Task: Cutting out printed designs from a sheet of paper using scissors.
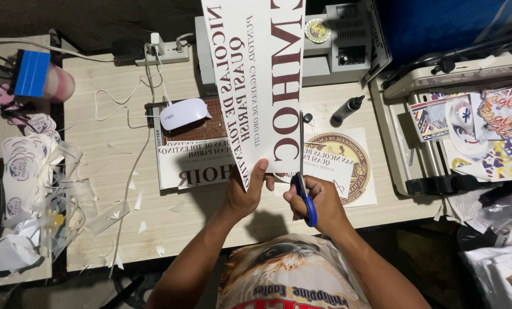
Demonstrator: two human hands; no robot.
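Fingers (260, 170) of the left hand (245, 194) are pinched on the lower edge of a long white printed sheet (256, 80) with dark red lettering, which is held up through the centre of the frame, while the right hand (319, 201) is closed through the blue handles of a pair of scissors (303, 171), whose blades are run upward along the sheet's right edge. A crooked cut is judged possible, since the sheet hangs unsupported above the wooden table (113, 189) and could sag or twist; the left fingertips are also placed near the blades and could be nicked. At the far left of the frame, a heap of white round stickers and clear offcut strips (33, 183) is seen, with a blue block on a pink tumbler (38, 77) above it. Left of centre, a white mouse-shaped device (184, 113) is rested on a brown cutting mat (201, 129), and a white rectangular print (194, 163) with dark lettering lies below it. Right of centre, a round gold-and-maroon seal print (347, 166) lies flat, a small black bottle (346, 110) above it. At the right edge, colourful sticker sheets (485, 126) are stacked on a grey machine (433, 171).
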